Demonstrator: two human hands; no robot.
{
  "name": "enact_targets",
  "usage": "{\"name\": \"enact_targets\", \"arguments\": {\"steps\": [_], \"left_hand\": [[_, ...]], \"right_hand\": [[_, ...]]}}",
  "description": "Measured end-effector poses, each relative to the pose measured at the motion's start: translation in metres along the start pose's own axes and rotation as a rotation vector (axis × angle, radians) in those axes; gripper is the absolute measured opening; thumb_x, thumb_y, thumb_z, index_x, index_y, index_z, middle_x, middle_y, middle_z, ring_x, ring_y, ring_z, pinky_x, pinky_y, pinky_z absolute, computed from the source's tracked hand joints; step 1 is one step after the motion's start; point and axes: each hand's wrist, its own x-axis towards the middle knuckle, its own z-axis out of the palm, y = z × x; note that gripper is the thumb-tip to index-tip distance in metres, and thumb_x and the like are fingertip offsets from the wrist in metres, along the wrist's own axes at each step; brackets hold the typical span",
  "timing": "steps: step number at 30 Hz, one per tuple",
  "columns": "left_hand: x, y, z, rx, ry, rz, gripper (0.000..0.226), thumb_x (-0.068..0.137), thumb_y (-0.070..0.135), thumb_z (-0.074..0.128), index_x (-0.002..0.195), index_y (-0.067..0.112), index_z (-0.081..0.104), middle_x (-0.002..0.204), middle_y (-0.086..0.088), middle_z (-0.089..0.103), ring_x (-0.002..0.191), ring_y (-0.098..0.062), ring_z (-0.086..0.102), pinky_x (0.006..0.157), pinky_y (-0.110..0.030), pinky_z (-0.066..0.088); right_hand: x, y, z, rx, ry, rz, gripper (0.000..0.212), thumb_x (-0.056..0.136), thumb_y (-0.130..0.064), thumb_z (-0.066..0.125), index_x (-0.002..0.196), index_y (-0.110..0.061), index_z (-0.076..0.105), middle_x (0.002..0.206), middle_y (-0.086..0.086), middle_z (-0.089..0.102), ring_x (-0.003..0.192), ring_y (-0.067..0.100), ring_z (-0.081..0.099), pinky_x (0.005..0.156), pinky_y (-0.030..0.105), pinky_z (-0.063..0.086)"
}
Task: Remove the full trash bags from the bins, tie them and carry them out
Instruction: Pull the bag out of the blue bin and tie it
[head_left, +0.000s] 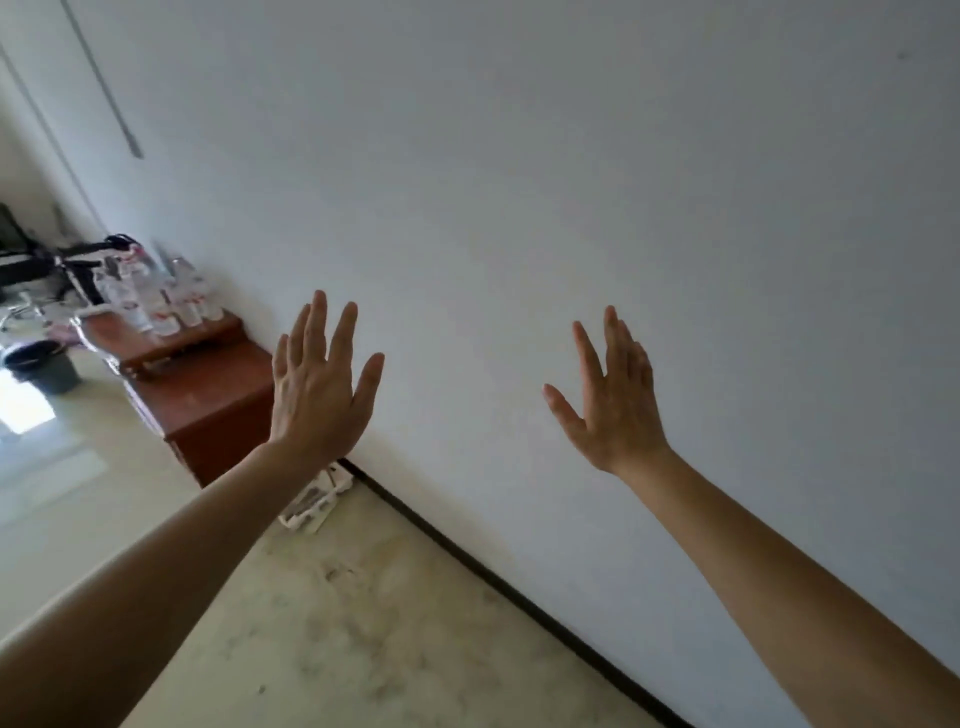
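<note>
My left hand (322, 387) and my right hand (615, 400) are raised in front of a plain white wall, fingers spread, backs toward me, holding nothing. A grey bin (49, 366) with a dark liner at its rim stands on the floor far to the left, well away from both hands. No tied trash bag is in view.
A reddish-brown wooden cabinet (208, 410) stands against the wall, with several clear plastic bottles (166, 301) on top. A white item (314, 501) lies on the floor by the dark baseboard (493, 584). A black frame (47, 262) sits at far left. The pale floor (337, 623) is stained.
</note>
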Motion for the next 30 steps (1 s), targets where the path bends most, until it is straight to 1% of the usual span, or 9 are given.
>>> {"name": "enact_targets", "arguments": {"steps": [4,9,12,16,19,22,24,27,30], "left_hand": [[-0.007,-0.131,-0.044,0.061,0.095,-0.136,0.067,0.1,0.055,0.028,0.157,0.019,0.023,0.167,-0.012,0.006,0.153,-0.032,0.008,0.121,-0.058,0.014],[-0.037,-0.283,-0.074,0.159,0.082,-0.293,0.068,0.1,0.056,0.026,0.157,0.019,0.023,0.167,-0.013,0.007,0.154,-0.031,0.008,0.12,-0.059,0.018],[-0.048,-0.361,-0.089,0.207,0.089,-0.356,0.068,0.1,0.055,0.028,0.157,0.018,0.023,0.167,-0.013,0.007,0.154,-0.031,0.007,0.12,-0.059,0.019],[-0.042,-0.449,-0.106,0.255,0.144,-0.44,0.068,0.101,0.055,0.026,0.156,0.016,0.023,0.167,-0.015,0.009,0.154,-0.033,0.009,0.119,-0.059,0.021],[-0.038,-0.514,-0.112,0.273,0.189,-0.502,0.069,0.101,0.054,0.026,0.156,0.014,0.024,0.167,-0.016,0.01,0.154,-0.033,0.011,0.118,-0.059,0.023],[-0.028,-0.592,-0.113,0.337,0.181,-0.508,0.068,0.101,0.053,0.028,0.156,0.013,0.026,0.166,-0.017,0.011,0.153,-0.035,0.013,0.116,-0.06,0.026],[-0.013,-0.652,-0.115,0.395,0.178,-0.511,0.068,0.101,0.052,0.03,0.156,0.013,0.026,0.165,-0.019,0.012,0.152,-0.038,0.015,0.115,-0.061,0.027],[0.025,-0.743,-0.119,0.483,0.16,-0.541,0.069,0.101,0.053,0.028,0.158,0.015,0.021,0.166,-0.019,0.008,0.152,-0.039,0.014,0.115,-0.062,0.025],[0.068,-0.829,-0.128,0.514,0.136,-0.628,0.071,0.1,0.057,0.025,0.159,0.018,0.017,0.167,-0.017,0.004,0.153,-0.038,0.011,0.116,-0.063,0.024]], "right_hand": [[0.06,-0.133,0.067,0.104,-0.012,-0.169,0.077,0.1,-0.057,0.04,0.16,-0.017,0.012,0.167,0.018,-0.004,0.154,0.036,0.003,0.124,0.052,0.011],[0.112,-0.302,0.158,0.199,-0.069,-0.357,0.075,0.101,-0.056,0.039,0.16,-0.02,0.011,0.167,0.017,-0.006,0.154,0.035,0.002,0.123,0.054,0.011],[0.134,-0.39,0.2,0.245,-0.101,-0.441,0.074,0.099,-0.056,0.039,0.16,-0.021,0.016,0.167,0.016,-0.005,0.155,0.035,0.001,0.124,0.054,0.01],[0.166,-0.482,0.254,0.269,-0.126,-0.543,0.075,0.098,-0.061,0.037,0.159,-0.024,0.017,0.168,0.011,-0.007,0.155,0.031,-0.001,0.124,0.054,0.009],[0.197,-0.543,0.305,0.28,-0.156,-0.602,0.077,0.097,-0.062,0.04,0.16,-0.025,0.015,0.168,0.012,-0.005,0.155,0.031,0.0,0.124,0.054,0.009],[0.237,-0.609,0.365,0.283,-0.144,-0.67,0.077,0.097,-0.063,0.038,0.16,-0.025,0.013,0.168,0.015,-0.004,0.155,0.033,0.002,0.123,0.055,0.012],[0.269,-0.657,0.406,0.295,-0.141,-0.691,0.077,0.098,-0.064,0.034,0.16,-0.027,0.007,0.168,0.014,-0.009,0.155,0.033,-0.004,0.124,0.054,0.007],[0.326,-0.727,0.469,0.321,-0.136,-0.719,0.079,0.099,-0.064,0.034,0.161,-0.026,0.002,0.166,0.011,-0.017,0.154,0.029,-0.014,0.124,0.05,-0.003],[0.39,-0.801,0.525,0.367,-0.17,-0.72,0.081,0.099,-0.064,0.033,0.161,-0.023,0.0,0.166,0.011,-0.018,0.154,0.029,-0.014,0.124,0.05,-0.003]]}}
